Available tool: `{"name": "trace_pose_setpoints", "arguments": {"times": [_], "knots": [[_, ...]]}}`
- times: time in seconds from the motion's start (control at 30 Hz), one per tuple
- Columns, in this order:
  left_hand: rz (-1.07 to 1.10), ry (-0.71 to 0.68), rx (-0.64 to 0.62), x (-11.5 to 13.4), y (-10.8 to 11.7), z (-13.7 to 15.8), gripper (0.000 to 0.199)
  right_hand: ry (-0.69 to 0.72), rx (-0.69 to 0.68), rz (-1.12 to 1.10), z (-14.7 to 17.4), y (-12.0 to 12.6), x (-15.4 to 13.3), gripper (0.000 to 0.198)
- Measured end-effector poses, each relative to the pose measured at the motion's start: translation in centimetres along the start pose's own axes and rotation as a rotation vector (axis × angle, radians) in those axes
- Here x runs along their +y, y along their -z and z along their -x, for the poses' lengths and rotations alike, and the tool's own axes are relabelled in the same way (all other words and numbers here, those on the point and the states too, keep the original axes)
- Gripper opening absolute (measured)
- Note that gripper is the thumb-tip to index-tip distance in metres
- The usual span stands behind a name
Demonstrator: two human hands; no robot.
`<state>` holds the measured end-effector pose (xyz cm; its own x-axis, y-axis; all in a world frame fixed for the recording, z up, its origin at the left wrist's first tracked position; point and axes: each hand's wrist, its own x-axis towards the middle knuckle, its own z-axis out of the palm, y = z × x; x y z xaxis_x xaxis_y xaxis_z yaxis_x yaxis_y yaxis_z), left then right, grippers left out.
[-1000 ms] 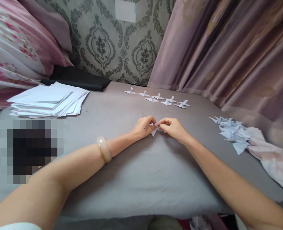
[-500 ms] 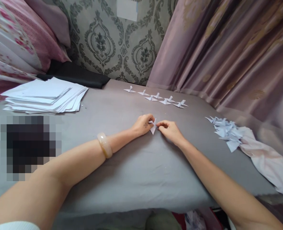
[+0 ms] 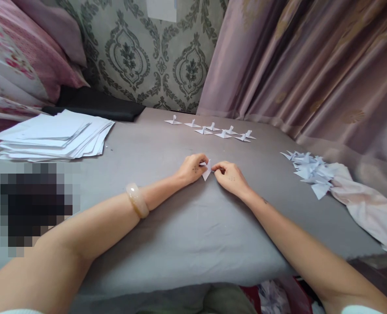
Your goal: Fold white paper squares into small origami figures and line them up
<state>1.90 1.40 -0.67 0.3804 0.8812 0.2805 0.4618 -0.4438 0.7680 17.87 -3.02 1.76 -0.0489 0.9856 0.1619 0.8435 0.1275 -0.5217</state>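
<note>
Between my hands is a small white origami paper crane [image 3: 207, 171], its pointed end toward me. My left hand [image 3: 193, 168] pinches it from the left, with a pale bangle [image 3: 137, 200] on that forearm. From the right, my right hand [image 3: 230, 176] has its thumb and forefinger closed on the crane's right edge; the fingertips partly hide the fold there. Beyond my hands, several finished paper cranes [image 3: 224, 134] stand in loose rows on the grey cloth.
A stack of white paper sheets [image 3: 52, 135] lies at the left, before a folded black cloth [image 3: 98, 104]. To the right, a heap of paper cranes [image 3: 311, 170] rests beside a pale crumpled cloth [image 3: 360, 205]. A pink curtain [image 3: 278, 65] hangs behind. A blurred patch covers something at left.
The camera view has shifted slightly, so the scene sits a little differently. Both hands stay at the crane, and my right fingers have come in closer to its edge.
</note>
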Motion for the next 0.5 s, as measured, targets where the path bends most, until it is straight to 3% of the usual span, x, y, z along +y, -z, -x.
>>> {"name": "trace_pose_setpoints", "arguments": {"times": [0.23,0.5], "knots": [[-0.019,-0.002,0.006,0.1,0.0,0.1,0.020,0.096,0.044,0.000,0.3,-0.1,0.0,0.026],[-0.098,-0.028,-0.014,0.3,0.1,0.2,0.020,-0.058,-0.054,-0.201,-1.2,0.5,-0.6,0.016]]}}
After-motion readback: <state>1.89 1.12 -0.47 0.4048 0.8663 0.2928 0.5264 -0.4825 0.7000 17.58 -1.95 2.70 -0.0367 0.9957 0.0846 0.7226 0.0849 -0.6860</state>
